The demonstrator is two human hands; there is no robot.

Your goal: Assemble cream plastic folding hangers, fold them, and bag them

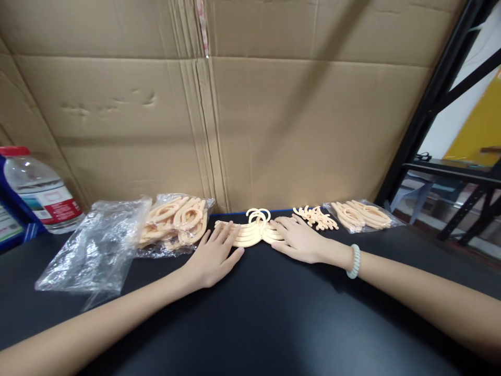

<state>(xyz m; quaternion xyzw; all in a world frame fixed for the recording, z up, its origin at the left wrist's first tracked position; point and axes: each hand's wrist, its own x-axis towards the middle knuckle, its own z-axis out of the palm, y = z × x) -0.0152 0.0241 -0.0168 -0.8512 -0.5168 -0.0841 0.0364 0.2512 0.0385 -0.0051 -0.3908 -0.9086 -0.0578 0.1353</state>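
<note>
One flattened left hand [213, 260] and one flattened right hand [300, 239] touch opposite arms of the overlapping cream hangers [249, 237] I monitor between them; bagged pieces [190, 215] lie beside the left hand.

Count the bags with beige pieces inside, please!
2: a bulging bag left of the left hand, and a flatter bag right of the loose pieces. More may hide.

"What's hidden?"
"Parts of the hangers [250, 237], beneath the left hand [213, 258] and right hand [300, 240]."
"Cut off?"
"The blue container [8, 197], at left. Print on the bottle label [52, 204] is blurred."
</note>
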